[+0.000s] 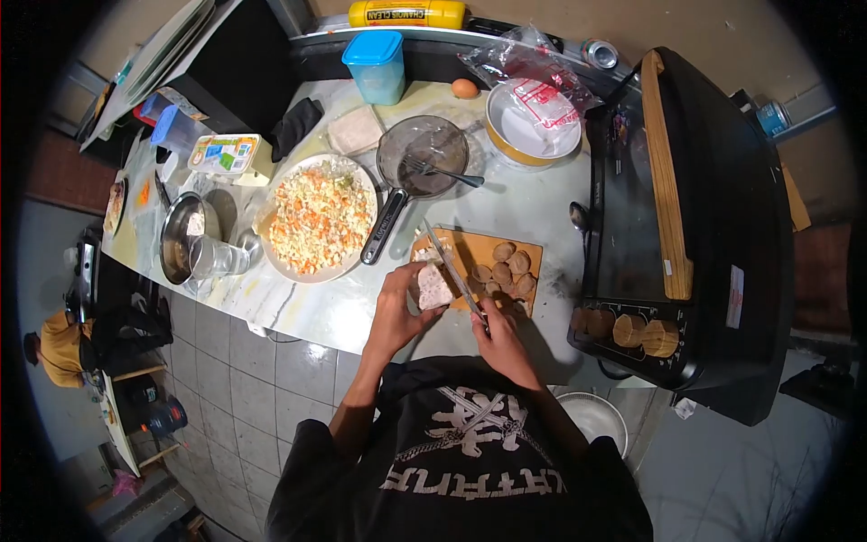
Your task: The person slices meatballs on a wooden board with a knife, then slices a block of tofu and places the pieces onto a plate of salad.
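Black shirt [456,443] with large pale lettering. Right hand [499,341], closed round a knife [456,275]; left hand [394,312], fingers curled, gripping a pale pink block [435,287] at the cutting board's [480,243] left side. Farthest, a yellow tube [406,14] reads "CHAMOIS CLEAN".

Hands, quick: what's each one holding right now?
Left hand: holding a pale chunk.
Right hand: closed on a knife.

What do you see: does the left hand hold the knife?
No, the right hand holds the knife, while the left hand grips a pale block.
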Tool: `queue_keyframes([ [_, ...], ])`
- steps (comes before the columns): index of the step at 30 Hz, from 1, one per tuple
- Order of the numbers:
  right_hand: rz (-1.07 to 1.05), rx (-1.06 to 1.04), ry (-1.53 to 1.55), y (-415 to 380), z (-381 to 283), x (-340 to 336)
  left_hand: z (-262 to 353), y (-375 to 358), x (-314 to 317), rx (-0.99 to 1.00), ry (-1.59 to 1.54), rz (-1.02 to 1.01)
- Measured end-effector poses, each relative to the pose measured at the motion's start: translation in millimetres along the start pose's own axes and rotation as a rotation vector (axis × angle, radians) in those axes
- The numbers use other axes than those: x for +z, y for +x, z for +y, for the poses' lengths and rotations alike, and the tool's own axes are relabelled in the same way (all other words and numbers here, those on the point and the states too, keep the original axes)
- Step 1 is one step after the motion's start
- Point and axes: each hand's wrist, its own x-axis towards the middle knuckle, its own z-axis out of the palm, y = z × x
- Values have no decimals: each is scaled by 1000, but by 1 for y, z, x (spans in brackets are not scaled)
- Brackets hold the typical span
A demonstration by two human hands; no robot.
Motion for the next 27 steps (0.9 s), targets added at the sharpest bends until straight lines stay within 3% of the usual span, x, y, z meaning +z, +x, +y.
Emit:
queue_keyframes([
  [16,-162,89,-242,-5,-17,3,-2,-10,7,-13,-31,99],
  [21,-107,-90,-137,-3,-16,6,-7,-12,7,19,-3,83],
  [27,-155,-62,-250,-5,-10,10,-6,-15,11,29,3,137],
])
